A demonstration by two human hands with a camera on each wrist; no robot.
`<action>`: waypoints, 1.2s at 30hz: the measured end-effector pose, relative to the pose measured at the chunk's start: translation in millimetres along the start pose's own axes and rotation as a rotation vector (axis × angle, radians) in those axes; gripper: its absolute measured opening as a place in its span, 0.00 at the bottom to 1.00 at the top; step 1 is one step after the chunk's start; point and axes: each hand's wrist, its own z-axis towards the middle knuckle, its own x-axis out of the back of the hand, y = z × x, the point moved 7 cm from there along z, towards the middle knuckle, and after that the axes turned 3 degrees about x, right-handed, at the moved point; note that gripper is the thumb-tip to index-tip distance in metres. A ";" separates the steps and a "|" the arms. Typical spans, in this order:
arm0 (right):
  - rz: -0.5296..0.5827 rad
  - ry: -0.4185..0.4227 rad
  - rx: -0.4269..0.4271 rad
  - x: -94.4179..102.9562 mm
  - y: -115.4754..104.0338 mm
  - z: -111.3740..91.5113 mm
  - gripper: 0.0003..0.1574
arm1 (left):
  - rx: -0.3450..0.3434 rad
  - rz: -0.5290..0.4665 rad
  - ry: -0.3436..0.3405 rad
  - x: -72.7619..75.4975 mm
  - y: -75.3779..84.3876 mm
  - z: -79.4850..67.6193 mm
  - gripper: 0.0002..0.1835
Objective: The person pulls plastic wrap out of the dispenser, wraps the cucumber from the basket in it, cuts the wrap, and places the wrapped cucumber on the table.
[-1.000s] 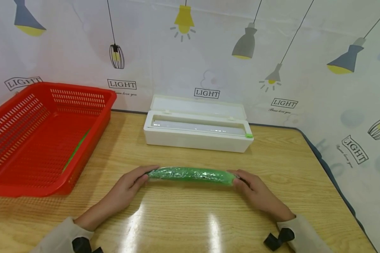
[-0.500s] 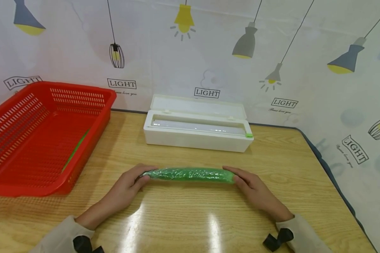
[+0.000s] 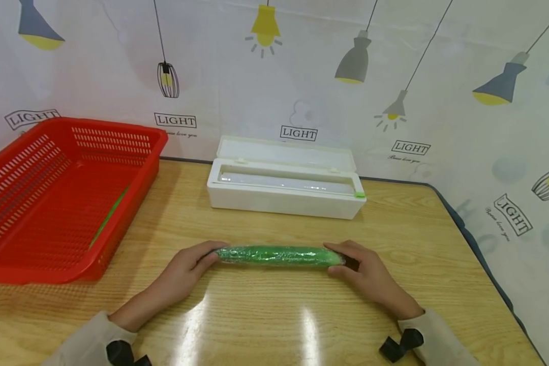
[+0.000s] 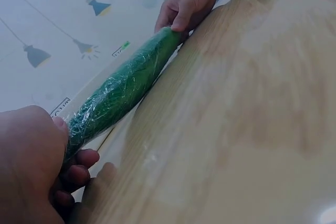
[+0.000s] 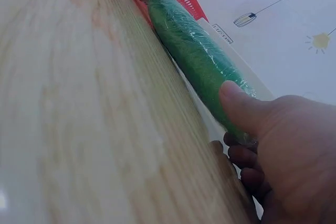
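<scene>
Nearest me are my beige sleeves [image 3: 89, 339], with a black strap thing [image 3: 119, 353] at each cuff. Past those, both my hands are busy: left hand [image 3: 183, 269] pinches the left end of what looks like a cucumber [image 3: 274, 255] wrapped in clear film, and right hand [image 3: 368, 274] has the other end, thumb on the near side, fingers curled round the far side and underneath. It lies crosswise in front of me, and from the wrist views it seems to be held a little off the wooden table [image 3: 251, 320].

Handling-wise, my guess is it's fairly light and stiff, but it could snap if you bent it hard. The film looks shiny and wrinkly, so I'd expect it to be a bit slick, and loose plastic could slide over the skin underneath. Both ends, thumb over and fingers under, seems a sane hold to me; one-handed I'd go for the middle so it balances. No need to squeeze hard imo.

Off to my left sits a red basket [image 3: 80, 273] with a green strip of something [image 3: 110, 216] inside, can't tell what. Beyond the cucumber there's a white box [image 3: 283, 201], lid [image 3: 285, 152] up, and behind everything a lamp-print backdrop [image 3: 229, 76].
</scene>
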 end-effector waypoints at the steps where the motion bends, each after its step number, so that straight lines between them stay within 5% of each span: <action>1: 0.005 0.010 -0.009 0.2 1.1 -0.4 0.27 | -0.005 0.005 0.004 0.1 0.0 0.0 0.17; 15: 0.101 -0.036 -0.043 1.9 2.4 -0.8 0.16 | -0.046 0.004 -0.003 0.7 -2.4 0.0 0.20; 23: 0.124 -0.072 -0.089 -4.3 32.8 -5.5 0.18 | -0.039 0.016 -0.011 0.5 -3.1 0.1 0.22; 30: 0.140 -0.097 -0.105 -5.1 36.7 -5.1 0.20 | -0.026 0.043 0.059 2.8 -1.2 0.3 0.22; 36: 0.067 -0.078 -0.049 -4.5 38.8 -4.1 0.30 | 0.004 0.049 0.051 2.2 -1.3 0.3 0.21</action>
